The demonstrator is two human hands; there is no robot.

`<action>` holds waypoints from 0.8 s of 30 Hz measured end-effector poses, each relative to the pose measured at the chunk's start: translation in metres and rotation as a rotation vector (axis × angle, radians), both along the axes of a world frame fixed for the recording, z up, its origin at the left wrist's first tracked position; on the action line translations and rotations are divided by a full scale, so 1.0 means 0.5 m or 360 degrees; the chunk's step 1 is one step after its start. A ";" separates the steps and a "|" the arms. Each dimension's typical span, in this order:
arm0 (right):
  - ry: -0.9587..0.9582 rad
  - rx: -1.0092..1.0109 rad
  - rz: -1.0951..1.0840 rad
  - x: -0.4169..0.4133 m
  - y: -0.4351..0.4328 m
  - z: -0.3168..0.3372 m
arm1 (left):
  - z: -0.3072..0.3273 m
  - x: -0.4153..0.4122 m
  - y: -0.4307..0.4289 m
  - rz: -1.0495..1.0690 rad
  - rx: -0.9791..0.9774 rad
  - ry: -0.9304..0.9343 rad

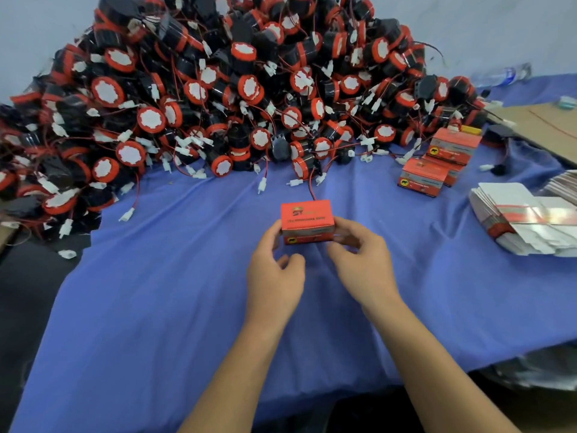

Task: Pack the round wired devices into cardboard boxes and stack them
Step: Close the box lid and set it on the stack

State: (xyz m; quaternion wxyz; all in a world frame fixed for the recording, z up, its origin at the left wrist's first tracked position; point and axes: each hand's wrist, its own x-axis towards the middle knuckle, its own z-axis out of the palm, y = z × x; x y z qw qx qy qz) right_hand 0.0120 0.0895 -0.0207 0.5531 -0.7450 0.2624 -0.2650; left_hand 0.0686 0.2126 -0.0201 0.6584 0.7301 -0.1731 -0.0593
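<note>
A small red cardboard box (pixel 306 217) sits at the middle of the blue cloth, held between both hands. My left hand (pixel 274 276) grips its left side with curled fingers. My right hand (pixel 359 260) grips its right side. A red wire runs from behind the box toward the pile. A huge heap of round black-and-red wired devices (pixel 218 98) with white connectors fills the back of the table. Three packed red boxes (pixel 437 164) are stacked at the right.
A bundle of flat unfolded box blanks (pixel 524 223) lies at the right edge. Brown cardboard (pixel 543 126) lies at the back right, with a plastic bottle (pixel 502 75) behind it. Loose white connectors lie on the blue cloth (pixel 187 292) near the pile.
</note>
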 end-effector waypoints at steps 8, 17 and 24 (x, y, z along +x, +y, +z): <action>-0.0246 -0.0052 -0.0436 -0.014 -0.138 0.050 | 0.062 0.027 -0.224 -0.0404 -0.0036 -0.0117; -0.0219 -0.0213 -0.0831 0.028 -0.319 0.057 | 0.069 0.069 -0.463 -0.0808 -0.0012 -0.0223; 0.0168 -0.0089 -0.0755 0.034 -0.376 0.016 | 0.002 0.097 -0.532 -0.0966 0.0389 -0.0300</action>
